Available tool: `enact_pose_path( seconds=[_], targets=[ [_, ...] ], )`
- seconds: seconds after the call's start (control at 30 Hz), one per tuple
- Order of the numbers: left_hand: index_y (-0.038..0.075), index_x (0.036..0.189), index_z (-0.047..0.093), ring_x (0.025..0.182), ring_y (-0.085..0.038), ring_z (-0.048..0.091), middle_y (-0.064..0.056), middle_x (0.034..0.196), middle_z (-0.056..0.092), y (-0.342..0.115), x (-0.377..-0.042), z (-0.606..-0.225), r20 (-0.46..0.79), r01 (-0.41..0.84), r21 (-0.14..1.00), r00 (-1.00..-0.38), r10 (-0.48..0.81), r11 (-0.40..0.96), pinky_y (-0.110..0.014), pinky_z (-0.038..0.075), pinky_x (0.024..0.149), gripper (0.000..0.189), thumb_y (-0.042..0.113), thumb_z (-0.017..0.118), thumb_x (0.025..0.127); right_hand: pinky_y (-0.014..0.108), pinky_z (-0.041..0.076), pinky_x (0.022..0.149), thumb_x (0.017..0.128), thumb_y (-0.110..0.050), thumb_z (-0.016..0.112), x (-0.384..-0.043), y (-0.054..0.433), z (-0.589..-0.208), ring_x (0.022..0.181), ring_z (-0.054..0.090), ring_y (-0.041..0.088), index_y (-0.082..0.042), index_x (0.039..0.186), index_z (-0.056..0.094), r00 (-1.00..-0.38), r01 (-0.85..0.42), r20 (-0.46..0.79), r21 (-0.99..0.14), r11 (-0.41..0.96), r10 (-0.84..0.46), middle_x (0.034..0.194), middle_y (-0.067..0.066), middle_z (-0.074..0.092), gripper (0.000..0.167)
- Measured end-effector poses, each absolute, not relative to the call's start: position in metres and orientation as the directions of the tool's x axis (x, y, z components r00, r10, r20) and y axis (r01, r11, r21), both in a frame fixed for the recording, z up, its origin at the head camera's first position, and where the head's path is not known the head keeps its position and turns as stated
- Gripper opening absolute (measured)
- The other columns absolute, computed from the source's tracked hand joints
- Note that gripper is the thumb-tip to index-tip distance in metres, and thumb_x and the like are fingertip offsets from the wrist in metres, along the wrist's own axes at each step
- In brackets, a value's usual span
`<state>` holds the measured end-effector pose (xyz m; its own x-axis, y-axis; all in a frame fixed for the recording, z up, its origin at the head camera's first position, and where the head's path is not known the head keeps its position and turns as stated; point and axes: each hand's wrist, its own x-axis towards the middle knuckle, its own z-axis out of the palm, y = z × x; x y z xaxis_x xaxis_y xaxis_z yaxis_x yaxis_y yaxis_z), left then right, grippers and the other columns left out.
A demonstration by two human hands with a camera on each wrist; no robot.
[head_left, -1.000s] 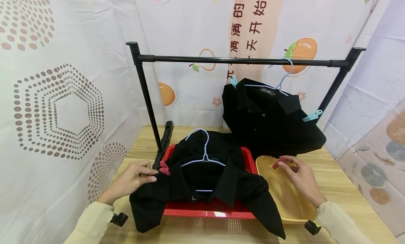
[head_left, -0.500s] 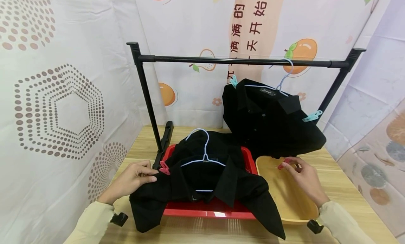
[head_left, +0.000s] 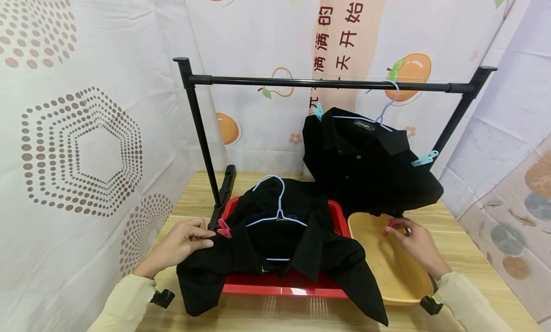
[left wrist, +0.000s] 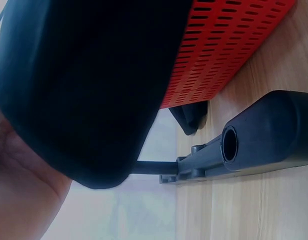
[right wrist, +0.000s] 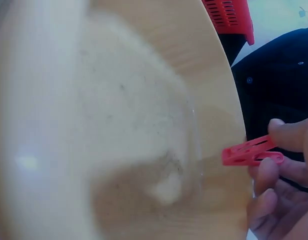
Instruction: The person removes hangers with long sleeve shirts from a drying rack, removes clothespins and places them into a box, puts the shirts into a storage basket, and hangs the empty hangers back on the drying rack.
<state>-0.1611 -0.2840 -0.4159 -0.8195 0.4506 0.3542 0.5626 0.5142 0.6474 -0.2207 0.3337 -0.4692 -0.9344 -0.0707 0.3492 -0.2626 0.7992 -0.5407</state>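
Note:
A black shirt [head_left: 224, 260] on a pale blue hanger [head_left: 280, 212] lies over a red basket [head_left: 284, 290], with a pink clothespin [head_left: 224, 228] clipped at its left shoulder. Beside that clothespin, my left hand [head_left: 185, 243] pinches the shoulder cloth between thumb and fingers. The sleeve [left wrist: 89, 95] hides most of this hand in the left wrist view. Above the far part of a yellow tray [head_left: 389, 274], my right hand [head_left: 415, 243] holds a red clothespin [right wrist: 251, 152] by its handle ends, between thumb and fingertips. No other clothespin shows in the tray's visible part.
Over the table stands a black rack with a crossbar [head_left: 292, 82]. A second black shirt [head_left: 366, 164] hangs from it at the right, with light blue clothespins [head_left: 425, 158] at both shoulders. The rack's left foot [head_left: 226, 183] is just behind the basket.
My right hand has shifted slightly right and nearer with the red clothespin, which has turned a little. The left hand and the shirt stay where they were.

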Motion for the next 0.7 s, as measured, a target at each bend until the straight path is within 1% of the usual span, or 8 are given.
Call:
enact_pose_path(
  seconds=[0.1,0.17,0.3,0.37,0.43,0.6,0.7],
  targets=[
    [0.007,0.108,0.082,0.064,-0.004,0.045,0.014,0.074,0.051,-0.284,-0.161,-0.416,0.351,0.56,0.649,-0.821,0.45,0.516,-0.025,0.045,0.061,0.02,0.004,0.079,0.088,0.025,0.047,0.072,0.097,-0.027,0.075,-0.221,0.333,-0.467,0.085,0.061,0.019,-0.005,0.111,0.073,-0.946,-0.248,0.314,-0.533,0.809,-0.083,0.098,0.005,0.073,0.026],
    [0.007,0.108,0.082,0.064,-0.004,0.045,0.014,0.074,0.051,-0.285,-0.16,-0.416,0.352,0.56,0.649,-0.821,0.449,0.515,-0.025,0.045,0.061,0.021,0.003,0.079,0.088,0.032,0.048,0.072,0.097,-0.027,0.074,-0.221,0.332,-0.464,0.085,0.063,0.023,-0.003,0.11,0.073,-0.951,-0.246,0.293,-0.525,0.814,-0.099,0.099,0.008,0.073,0.027],
    [0.006,0.109,0.082,0.065,-0.004,0.045,0.013,0.074,0.05,-0.285,-0.16,-0.417,0.352,0.557,0.65,-0.823,0.445,0.516,-0.025,0.045,0.062,0.021,0.003,0.079,0.088,0.04,0.049,0.072,0.098,-0.026,0.073,-0.225,0.332,-0.462,0.086,0.064,0.027,0.0,0.108,0.073,-0.958,-0.242,0.257,-0.501,0.831,-0.124,0.101,0.013,0.073,0.028],
    [0.006,0.109,0.082,0.065,-0.004,0.045,0.013,0.074,0.05,-0.284,-0.16,-0.416,0.353,0.556,0.652,-0.824,0.442,0.516,-0.025,0.045,0.062,0.021,0.004,0.079,0.088,0.042,0.049,0.073,0.098,-0.026,0.073,-0.227,0.332,-0.462,0.085,0.064,0.027,0.0,0.106,0.073,-0.961,-0.239,0.24,-0.49,0.838,-0.134,0.099,0.013,0.072,0.028],
    [0.006,0.109,0.082,0.065,-0.004,0.045,0.013,0.074,0.05,-0.284,-0.16,-0.416,0.356,0.557,0.653,-0.824,0.441,0.513,-0.025,0.044,0.062,0.021,0.004,0.079,0.088,0.042,0.049,0.072,0.096,-0.026,0.075,-0.228,0.332,-0.462,0.082,0.063,0.025,0.0,0.104,0.073,-0.963,-0.238,0.228,-0.475,0.847,-0.143,0.093,0.01,0.072,0.028],
    [0.003,0.108,0.081,0.065,-0.005,0.044,0.011,0.075,0.051,-0.283,-0.161,-0.417,0.374,0.578,0.649,-0.809,0.453,0.496,-0.025,0.043,0.061,0.02,0.003,0.078,0.089,0.046,0.05,0.073,0.09,-0.02,0.082,-0.229,0.331,-0.462,0.076,0.062,0.023,0.001,0.098,0.072,-0.954,-0.279,0.224,-0.433,0.857,-0.198,0.084,0.004,0.069,0.024],
    [0.004,0.108,0.081,0.065,-0.005,0.045,0.01,0.075,0.051,-0.284,-0.16,-0.417,0.378,0.581,0.649,-0.807,0.455,0.491,-0.025,0.044,0.061,0.02,0.003,0.078,0.089,0.047,0.05,0.071,0.087,-0.016,0.082,-0.231,0.33,-0.464,0.073,0.061,0.021,0.0,0.096,0.071,-0.947,-0.306,0.213,-0.387,0.87,-0.239,0.081,0.002,0.066,0.021]
  ],
)
